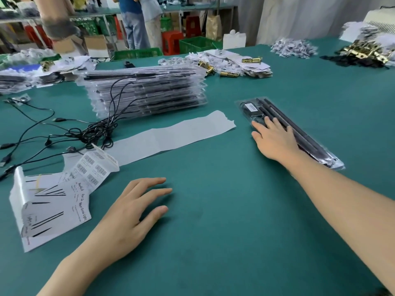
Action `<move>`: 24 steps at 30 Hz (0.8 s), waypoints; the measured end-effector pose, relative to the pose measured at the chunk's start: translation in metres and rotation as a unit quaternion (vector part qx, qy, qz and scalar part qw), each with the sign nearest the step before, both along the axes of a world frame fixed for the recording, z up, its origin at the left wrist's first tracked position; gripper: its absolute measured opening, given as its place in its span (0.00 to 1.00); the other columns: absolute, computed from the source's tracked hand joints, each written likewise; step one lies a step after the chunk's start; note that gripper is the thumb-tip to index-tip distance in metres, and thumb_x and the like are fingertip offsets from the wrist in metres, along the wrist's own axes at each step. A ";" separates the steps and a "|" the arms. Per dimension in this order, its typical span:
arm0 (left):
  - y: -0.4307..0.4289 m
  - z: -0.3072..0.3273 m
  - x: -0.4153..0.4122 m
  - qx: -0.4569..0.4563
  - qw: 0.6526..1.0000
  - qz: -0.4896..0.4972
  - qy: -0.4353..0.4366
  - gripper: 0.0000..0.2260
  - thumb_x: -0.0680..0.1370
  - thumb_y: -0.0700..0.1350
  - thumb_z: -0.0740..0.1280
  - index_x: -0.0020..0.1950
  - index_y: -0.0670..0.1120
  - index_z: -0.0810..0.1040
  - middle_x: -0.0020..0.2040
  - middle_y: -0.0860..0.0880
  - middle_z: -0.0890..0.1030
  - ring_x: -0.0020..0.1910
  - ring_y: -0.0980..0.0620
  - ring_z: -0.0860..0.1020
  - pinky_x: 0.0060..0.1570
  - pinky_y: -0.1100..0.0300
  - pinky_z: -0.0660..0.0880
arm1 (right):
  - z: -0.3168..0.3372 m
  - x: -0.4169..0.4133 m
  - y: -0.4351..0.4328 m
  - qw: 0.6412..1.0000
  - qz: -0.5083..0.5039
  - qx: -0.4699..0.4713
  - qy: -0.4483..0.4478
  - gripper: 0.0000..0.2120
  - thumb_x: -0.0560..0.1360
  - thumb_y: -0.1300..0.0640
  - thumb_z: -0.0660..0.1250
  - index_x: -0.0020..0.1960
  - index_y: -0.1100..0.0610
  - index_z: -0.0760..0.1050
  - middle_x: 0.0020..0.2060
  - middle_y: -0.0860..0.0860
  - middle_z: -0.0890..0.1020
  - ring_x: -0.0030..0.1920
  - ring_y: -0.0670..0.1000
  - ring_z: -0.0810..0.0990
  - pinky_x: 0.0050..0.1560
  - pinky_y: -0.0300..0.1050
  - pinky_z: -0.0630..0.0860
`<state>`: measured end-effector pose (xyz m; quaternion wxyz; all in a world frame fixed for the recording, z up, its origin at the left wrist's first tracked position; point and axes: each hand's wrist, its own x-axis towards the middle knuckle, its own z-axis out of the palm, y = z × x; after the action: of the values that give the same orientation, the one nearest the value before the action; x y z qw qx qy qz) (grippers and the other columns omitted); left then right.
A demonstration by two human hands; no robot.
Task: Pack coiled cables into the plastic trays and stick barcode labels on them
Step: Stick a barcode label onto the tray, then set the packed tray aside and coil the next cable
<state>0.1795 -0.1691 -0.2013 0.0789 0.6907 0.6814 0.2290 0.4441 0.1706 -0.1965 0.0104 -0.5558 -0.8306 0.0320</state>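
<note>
A clear plastic tray (307, 136) with black rods and a coiled cable lies on the right of the green table, a barcode label (252, 107) stuck near its far end. My right hand (273, 138) rests flat on this tray, fingers straight. My left hand (132, 212) hovers or rests on the bare table near the front, fingers relaxed, holding nothing. A stack of filled trays (147, 94) stands at centre left, cables trailing from it. A sheet of barcode labels (94, 167) lies at left, beside an empty white backing strip (171, 135).
Loose black cables (64, 133) tangle at the left. Printed white cards (49, 206) lie at the front left. Piles of white packets and brass parts (230, 63) sit at the back and far right. People stand beyond the table (213, 210).
</note>
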 end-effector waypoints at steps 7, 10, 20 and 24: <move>0.026 0.028 -0.003 0.004 0.999 -0.008 0.035 0.21 0.82 0.63 0.57 0.72 0.58 0.75 0.74 0.64 0.67 0.76 0.62 0.62 0.73 0.68 0.56 | 0.015 -0.019 0.020 1.000 0.001 0.022 -0.009 0.28 0.86 0.39 0.45 0.84 0.44 0.49 0.84 0.53 0.47 0.83 0.55 0.44 0.80 0.67 0.42; 0.059 0.055 -0.020 0.074 0.996 0.040 0.023 0.17 0.82 0.53 0.67 0.70 0.50 0.78 0.71 0.54 0.73 0.73 0.55 0.68 0.72 0.68 0.57 | 0.018 -0.066 -0.017 0.987 0.069 0.050 0.139 0.27 0.86 0.42 0.49 0.83 0.45 0.53 0.84 0.54 0.50 0.83 0.54 0.46 0.80 0.62 0.44; 0.178 0.155 -0.126 0.172 0.922 0.303 0.170 0.20 0.78 0.47 0.66 0.70 0.45 0.73 0.68 0.42 0.72 0.70 0.40 0.67 0.71 0.47 0.64 | -0.024 -0.147 -0.086 0.972 0.197 -0.027 0.125 0.29 0.84 0.35 0.45 0.82 0.44 0.56 0.84 0.52 0.51 0.83 0.50 0.43 0.82 0.55 0.42; 0.208 0.154 -0.144 0.050 0.944 0.240 0.220 0.33 0.80 0.54 0.69 0.81 0.46 0.61 0.78 0.41 0.67 0.76 0.38 0.64 0.76 0.42 0.61 | -0.024 -0.149 -0.086 0.972 0.195 -0.022 0.132 0.30 0.83 0.34 0.46 0.81 0.45 0.58 0.83 0.52 0.53 0.83 0.51 0.45 0.82 0.55 0.43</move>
<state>0.0355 0.0389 -0.0468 -0.1653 0.5433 0.8148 0.1170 0.2951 0.0846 -0.2208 0.1013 -0.3741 -0.9133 0.1250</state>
